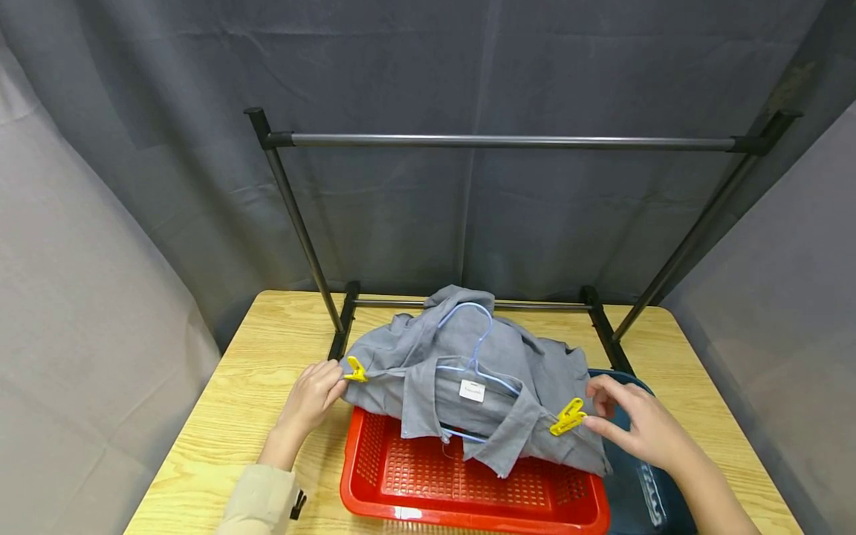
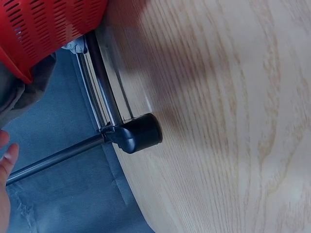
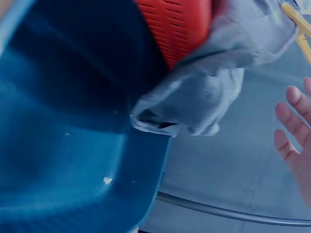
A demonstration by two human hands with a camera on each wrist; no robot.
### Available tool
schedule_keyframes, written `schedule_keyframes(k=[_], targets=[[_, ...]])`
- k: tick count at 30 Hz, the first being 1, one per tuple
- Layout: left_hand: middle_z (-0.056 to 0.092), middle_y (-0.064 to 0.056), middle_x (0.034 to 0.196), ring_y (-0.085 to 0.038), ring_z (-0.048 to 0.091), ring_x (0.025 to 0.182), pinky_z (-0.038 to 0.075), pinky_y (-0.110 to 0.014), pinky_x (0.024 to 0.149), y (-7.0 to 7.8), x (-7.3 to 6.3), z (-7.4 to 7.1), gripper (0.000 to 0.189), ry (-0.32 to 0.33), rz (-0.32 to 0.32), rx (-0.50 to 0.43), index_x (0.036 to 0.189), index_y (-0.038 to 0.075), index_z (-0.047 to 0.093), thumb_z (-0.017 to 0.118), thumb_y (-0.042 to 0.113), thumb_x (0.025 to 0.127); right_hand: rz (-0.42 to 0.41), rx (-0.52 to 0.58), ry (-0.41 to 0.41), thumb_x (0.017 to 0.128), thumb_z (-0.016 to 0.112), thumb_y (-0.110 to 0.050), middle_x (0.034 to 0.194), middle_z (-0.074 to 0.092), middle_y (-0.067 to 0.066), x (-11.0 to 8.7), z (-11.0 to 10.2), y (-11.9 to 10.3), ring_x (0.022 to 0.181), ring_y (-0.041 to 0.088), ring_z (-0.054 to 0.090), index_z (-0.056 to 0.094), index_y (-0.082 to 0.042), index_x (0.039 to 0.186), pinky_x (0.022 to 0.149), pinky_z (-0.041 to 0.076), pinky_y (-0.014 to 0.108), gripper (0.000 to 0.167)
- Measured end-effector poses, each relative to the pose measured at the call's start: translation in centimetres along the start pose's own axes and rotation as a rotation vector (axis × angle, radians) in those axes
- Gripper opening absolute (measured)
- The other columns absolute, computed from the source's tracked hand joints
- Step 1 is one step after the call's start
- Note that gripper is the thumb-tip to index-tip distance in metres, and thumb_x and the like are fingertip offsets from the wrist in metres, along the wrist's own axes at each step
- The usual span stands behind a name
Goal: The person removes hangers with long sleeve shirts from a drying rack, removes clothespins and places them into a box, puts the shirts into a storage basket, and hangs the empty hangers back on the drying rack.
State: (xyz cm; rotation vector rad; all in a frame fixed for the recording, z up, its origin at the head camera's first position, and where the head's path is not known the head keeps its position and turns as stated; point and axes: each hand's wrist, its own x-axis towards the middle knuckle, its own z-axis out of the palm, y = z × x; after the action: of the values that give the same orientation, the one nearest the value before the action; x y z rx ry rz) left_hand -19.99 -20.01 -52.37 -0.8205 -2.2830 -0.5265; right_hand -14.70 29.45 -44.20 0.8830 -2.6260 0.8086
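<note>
A grey collared shirt [image 1: 374,394] lies spread over a red basket [image 1: 468,513], with a light blue hanger [image 1: 477,353] in its neck and a white label [image 1: 472,391] at the collar. One yellow clip [image 1: 357,369] sits on the shirt's left shoulder, another yellow clip [image 1: 568,417] on its right. My left hand [image 1: 309,397] is at the left shoulder, fingertips right beside the clip. Beside the right-hand clip is my right hand [image 1: 631,420], thumb and fingers loosely bent and apart. In the right wrist view its fingers [image 3: 293,119] are spread, apart from the shirt.
A metal rack with a horizontal bar [image 1: 508,141] rises behind the shirt. Its feet stand on the wooden table [image 1: 221,438]. A dark blue bin [image 1: 635,483] stands right of the red basket, partly under the shirt. Grey curtains [image 1: 401,74] hang behind and at the sides.
</note>
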Motion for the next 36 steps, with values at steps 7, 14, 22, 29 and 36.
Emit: schedule_keyframes(k=[7, 14, 22, 29, 36], targets=[[0.038, 0.001, 0.070, -0.016, 0.038, 0.062, 0.036, -0.033, 0.058, 0.0, 0.0, 0.1, 0.035, 0.024, 0.012, 0.015, 0.067, 0.012, 0.038, 0.037, 0.030, 0.097, -0.018, -0.076, -0.059, 0.074, 0.073, -0.020, 0.072, 0.042, -0.021, 0.9, -0.2, -0.4, 0.063, -0.001, 0.042, 0.056, -0.023, 0.093, 0.054, 0.038, 0.018, 0.026], [0.038, 0.001, 0.070, -0.016, 0.038, 0.063, 0.035, -0.032, 0.058, 0.1, 0.0, -0.1, 0.032, 0.009, -0.002, 0.015, 0.068, 0.012, 0.038, 0.041, 0.029, 0.095, -0.091, -0.019, -0.084, 0.074, 0.072, -0.018, 0.067, 0.038, -0.022, 1.5, 0.3, -0.4, 0.058, -0.004, 0.038, 0.051, -0.029, 0.085, 0.051, 0.034, 0.015, 0.026], [0.037, 0.002, 0.070, -0.015, 0.039, 0.063, 0.036, -0.032, 0.059, 0.2, 0.0, -0.2, 0.033, -0.005, -0.014, 0.014, 0.068, 0.012, 0.039, 0.039, 0.031, 0.096, -0.085, -0.024, -0.044, 0.074, 0.071, -0.014, 0.067, 0.038, -0.023, 1.3, 0.7, -1.1, 0.060, -0.003, 0.038, 0.049, -0.032, 0.080, 0.054, 0.033, 0.016, 0.029], [0.037, 0.002, 0.070, -0.015, 0.038, 0.063, 0.036, -0.032, 0.059, 0.2, 0.0, -0.1, 0.035, -0.007, -0.025, 0.018, 0.068, 0.013, 0.038, 0.037, 0.033, 0.097, -0.053, 0.020, -0.047, 0.078, 0.068, -0.012, 0.069, 0.041, -0.022, 1.1, 0.7, -1.3, 0.065, -0.003, 0.040, 0.051, -0.032, 0.081, 0.056, 0.034, 0.017, 0.027], [0.038, 0.002, 0.070, -0.016, 0.039, 0.064, 0.036, -0.031, 0.059, 0.3, -0.1, -0.2, 0.040, -0.018, -0.035, 0.025, 0.068, 0.012, 0.039, 0.030, 0.037, 0.099, -0.035, 0.012, -0.037, 0.079, 0.066, -0.010, 0.071, 0.045, -0.023, 1.0, 0.6, -1.3, 0.069, -0.002, 0.043, 0.054, -0.032, 0.081, 0.058, 0.038, 0.020, 0.026]])
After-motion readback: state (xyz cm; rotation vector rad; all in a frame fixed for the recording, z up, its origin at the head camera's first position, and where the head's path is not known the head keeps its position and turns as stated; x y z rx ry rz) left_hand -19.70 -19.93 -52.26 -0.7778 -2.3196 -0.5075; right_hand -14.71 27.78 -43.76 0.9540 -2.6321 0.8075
